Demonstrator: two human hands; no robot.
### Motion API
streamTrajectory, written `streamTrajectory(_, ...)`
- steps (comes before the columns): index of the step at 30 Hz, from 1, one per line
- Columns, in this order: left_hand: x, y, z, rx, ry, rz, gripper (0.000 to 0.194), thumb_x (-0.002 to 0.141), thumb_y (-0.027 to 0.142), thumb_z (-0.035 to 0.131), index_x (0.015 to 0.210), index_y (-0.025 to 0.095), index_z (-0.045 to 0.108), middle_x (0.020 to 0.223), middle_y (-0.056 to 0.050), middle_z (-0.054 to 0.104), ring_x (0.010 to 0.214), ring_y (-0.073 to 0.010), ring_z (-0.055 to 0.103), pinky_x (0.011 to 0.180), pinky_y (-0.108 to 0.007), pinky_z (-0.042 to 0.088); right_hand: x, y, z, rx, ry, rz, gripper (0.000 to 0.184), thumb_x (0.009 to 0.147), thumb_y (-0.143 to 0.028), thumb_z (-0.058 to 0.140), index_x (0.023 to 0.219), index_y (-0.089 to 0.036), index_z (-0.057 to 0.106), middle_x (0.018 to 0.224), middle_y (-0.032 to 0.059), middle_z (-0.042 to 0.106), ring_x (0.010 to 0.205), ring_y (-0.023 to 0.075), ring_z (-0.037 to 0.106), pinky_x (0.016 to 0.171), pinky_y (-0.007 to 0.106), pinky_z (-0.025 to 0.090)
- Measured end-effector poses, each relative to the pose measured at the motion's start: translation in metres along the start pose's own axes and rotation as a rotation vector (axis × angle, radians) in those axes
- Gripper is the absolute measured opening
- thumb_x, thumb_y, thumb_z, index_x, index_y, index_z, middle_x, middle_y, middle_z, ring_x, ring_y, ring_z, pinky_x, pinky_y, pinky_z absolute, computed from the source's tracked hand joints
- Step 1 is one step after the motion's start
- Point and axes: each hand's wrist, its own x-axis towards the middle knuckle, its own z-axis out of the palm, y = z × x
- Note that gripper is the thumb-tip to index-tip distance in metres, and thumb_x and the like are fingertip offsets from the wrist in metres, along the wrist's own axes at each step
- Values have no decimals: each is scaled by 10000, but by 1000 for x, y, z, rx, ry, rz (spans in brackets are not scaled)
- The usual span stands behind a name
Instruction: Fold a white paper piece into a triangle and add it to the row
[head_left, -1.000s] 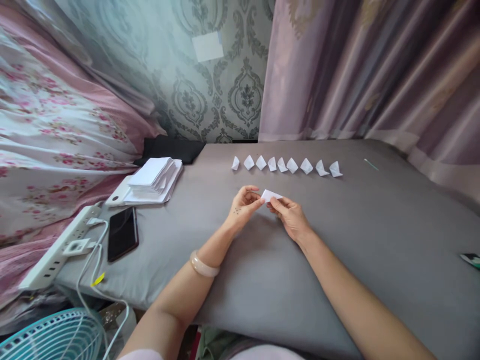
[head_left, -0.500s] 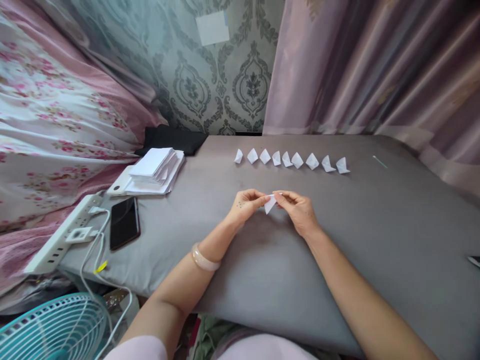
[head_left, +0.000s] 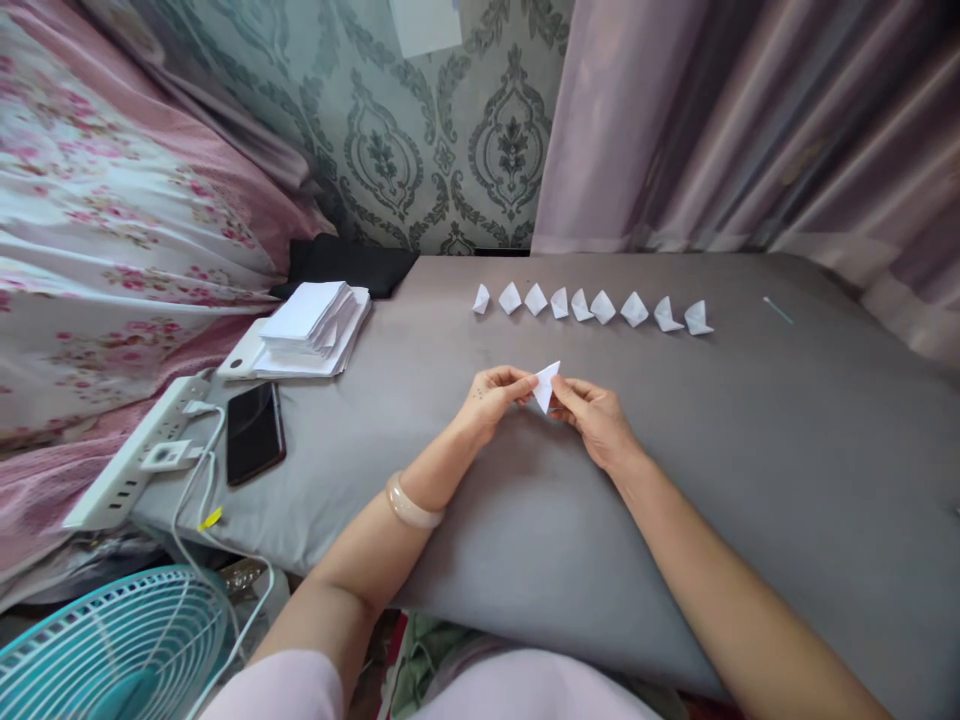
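Observation:
A small white folded paper piece point(head_left: 546, 386), triangular in shape, is pinched between both my hands just above the grey cloth surface point(head_left: 750, 450). My left hand point(head_left: 495, 400) grips its left edge with thumb and fingers closed; a pale bangle sits on that wrist. My right hand point(head_left: 596, 420) pinches its right side. Beyond the hands, a row of several small folded white paper pieces point(head_left: 592, 306) lies in a line across the grey surface.
A stack of white paper sheets point(head_left: 311, 325) lies at the left, with a black phone point(head_left: 255, 432) in front of it and a white power strip point(head_left: 135, 462) with cables. A teal fan point(head_left: 112, 650) stands bottom left. Curtains hang behind and right.
The paper piece went from a flat strip to a folded triangle held upright between my fingers. The camera tilted down slightly; both hands stayed in about the same place.

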Motion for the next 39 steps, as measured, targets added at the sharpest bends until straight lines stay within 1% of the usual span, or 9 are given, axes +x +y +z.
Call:
streamTrajectory(4,0,-2,1,-18,-27,-25,265,616,345,784,677,117,663,632,-19,613,583,-76,516,610,-232,395,0,1,0,-70,43,-101,377,609,-531,755,675,-166,687,611,12,631,577,120,531,583,265,453)
streamTrajectory(9,-3,0,4,-26,-56,-143,294,591,340,804,716,106,676,637,-17,601,577,-71,516,589,-223,396,3,1,-8,-239,54,-167,385,660,-545,700,630,-164,659,533,-8,567,535,112,481,569,266,416)
streamTrajectory(15,-2,-2,3,37,38,-19,289,591,353,791,688,107,674,641,-32,624,575,-83,512,588,-236,407,2,5,-3,-195,29,-120,379,683,-533,686,765,-163,704,656,22,654,587,132,542,615,287,447)
streamTrajectory(19,-3,1,5,66,15,-65,307,583,365,798,707,109,682,648,-28,621,581,-85,514,596,-240,417,7,10,-4,-300,81,-185,329,699,-487,674,727,-160,694,594,12,632,548,135,525,573,280,424)
streamTrajectory(23,-4,1,5,56,-13,-113,355,547,372,822,753,110,700,694,-34,637,608,-86,522,606,-238,426,10,12,-8,-376,79,-233,328,722,-481,664,767,-160,712,654,27,673,595,153,566,602,283,443)
streamTrajectory(27,0,-5,1,18,51,-103,331,551,366,820,727,112,703,649,-26,625,573,-81,512,588,-237,417,9,12,-9,-279,101,-219,391,781,-522,599,896,-167,715,774,58,712,658,174,617,632,296,489)
streamTrajectory(31,2,-5,0,18,112,-103,291,566,345,814,708,114,708,647,-33,635,563,-80,510,588,-237,404,6,10,-8,-372,215,-363,323,806,-457,599,915,-174,708,897,85,714,754,186,642,734,322,503)
streamTrajectory(34,0,-3,2,61,129,-73,279,590,347,801,726,115,726,649,-39,642,589,-90,523,596,-234,397,4,10,-6,-482,184,-480,264,831,-395,577,913,-184,712,935,86,700,794,186,639,758,320,499)
streamTrajectory(39,0,-4,2,93,130,-21,287,620,365,781,784,131,746,682,-45,664,645,-113,553,613,-237,397,2,13,-2,-541,164,-560,255,872,-352,519,967,-201,703,994,88,676,842,188,636,704,302,502)
